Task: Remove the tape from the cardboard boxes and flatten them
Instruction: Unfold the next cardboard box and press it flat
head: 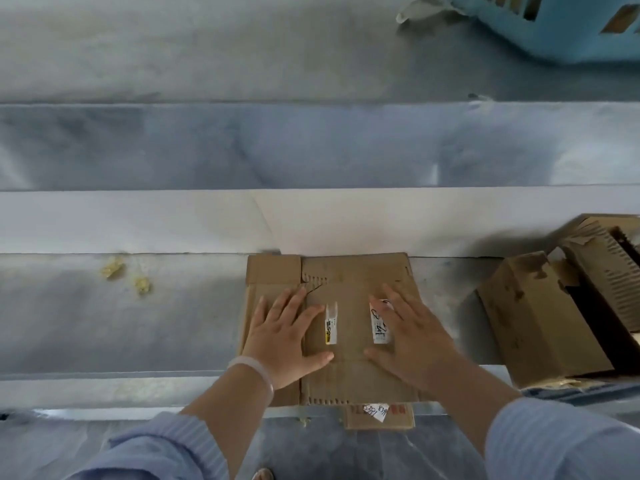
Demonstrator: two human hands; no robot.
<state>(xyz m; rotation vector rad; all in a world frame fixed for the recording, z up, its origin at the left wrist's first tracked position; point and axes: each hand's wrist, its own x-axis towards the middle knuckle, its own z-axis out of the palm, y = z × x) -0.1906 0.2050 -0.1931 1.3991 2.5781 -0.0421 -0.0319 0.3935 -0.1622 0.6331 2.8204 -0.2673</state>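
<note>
The work surface (104,323) is lying open to the left of the flattened cardboard (349,341), with two small tape scraps (112,267) resting well apart from it. To the right, unflattened boxes (540,317) are crowding the near edge, and a blue basket (554,39) is occupying the far right corner.

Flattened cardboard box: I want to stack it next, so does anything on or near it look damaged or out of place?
A jagged tear runs through the flattened cardboard box near the fingertips of the left hand. A labelled flap overhangs the work surface's front edge. Two crumpled yellowish scraps lie loose to its left.
</note>
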